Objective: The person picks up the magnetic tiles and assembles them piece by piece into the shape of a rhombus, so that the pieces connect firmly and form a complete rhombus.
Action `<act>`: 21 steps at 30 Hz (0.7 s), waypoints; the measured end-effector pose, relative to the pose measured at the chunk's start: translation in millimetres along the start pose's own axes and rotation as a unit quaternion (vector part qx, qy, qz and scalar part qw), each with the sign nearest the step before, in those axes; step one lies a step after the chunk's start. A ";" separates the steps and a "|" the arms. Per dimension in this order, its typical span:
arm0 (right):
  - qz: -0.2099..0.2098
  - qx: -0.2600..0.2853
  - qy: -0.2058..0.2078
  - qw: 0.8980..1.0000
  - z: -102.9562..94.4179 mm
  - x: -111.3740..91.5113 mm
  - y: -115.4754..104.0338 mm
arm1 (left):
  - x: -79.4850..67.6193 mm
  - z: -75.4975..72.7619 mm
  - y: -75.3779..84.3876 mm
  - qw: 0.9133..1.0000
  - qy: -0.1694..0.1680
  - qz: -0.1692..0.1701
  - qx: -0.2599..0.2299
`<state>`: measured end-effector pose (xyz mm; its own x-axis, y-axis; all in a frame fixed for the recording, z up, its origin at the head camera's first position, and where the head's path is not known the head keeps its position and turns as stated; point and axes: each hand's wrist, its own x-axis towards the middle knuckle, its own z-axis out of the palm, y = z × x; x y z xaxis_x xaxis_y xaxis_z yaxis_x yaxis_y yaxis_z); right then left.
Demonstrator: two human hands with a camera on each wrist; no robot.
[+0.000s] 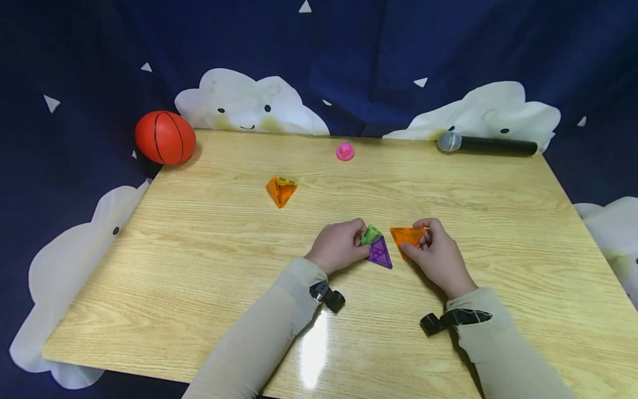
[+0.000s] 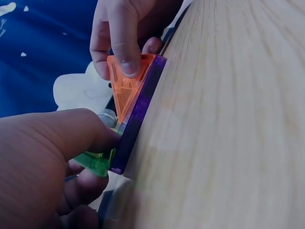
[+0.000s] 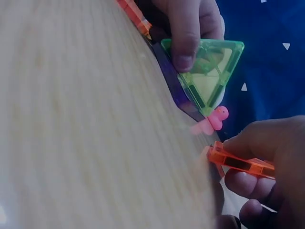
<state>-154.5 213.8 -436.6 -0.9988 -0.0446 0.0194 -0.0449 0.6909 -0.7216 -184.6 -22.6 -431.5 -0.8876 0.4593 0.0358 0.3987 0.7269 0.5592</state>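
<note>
Nearer to the person than the pink duck [image 1: 345, 152], the left hand [image 1: 341, 244] pinches the green tile [image 1: 370, 235], touching the purple tile [image 1: 380, 254]; the right hand [image 1: 441, 259] pinches the orange tile [image 1: 406, 235], whose one corner points personward.

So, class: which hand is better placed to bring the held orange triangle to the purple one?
Probably the right hand: it pinches the orange triangle, a small gap from the purple triangle. The left hand holds the green triangle beside the purple one, so seems better suited to steadying.
</note>
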 end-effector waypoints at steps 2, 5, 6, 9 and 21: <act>-0.004 0.005 0.000 1.000 1.9 -2.8 -1.5 | 0.1 0.1 0.3 1.000 -0.001 0.001 0.004; -0.013 0.007 0.002 1.000 5.5 -5.9 -3.8 | 0.2 0.3 0.4 1.000 -0.003 0.000 0.008; -0.015 0.007 0.003 1.000 6.8 -6.5 -4.3 | 0.4 0.4 0.2 1.000 -0.004 -0.001 0.009; -0.021 0.007 0.005 1.000 10.0 -7.6 -6.4 | 0.6 0.5 -0.4 1.000 -0.006 -0.002 0.010; -0.021 0.027 0.000 0.999 14.1 -9.5 -10.0 | 1.7 1.0 -1.2 1.000 -0.005 0.008 0.015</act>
<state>-144.3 197.2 -439.3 -0.9961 -0.0721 0.0502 -0.0851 0.6492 -0.7559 -186.3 -22.2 -432.9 -0.8788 0.4758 0.0366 0.4196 0.7341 0.5339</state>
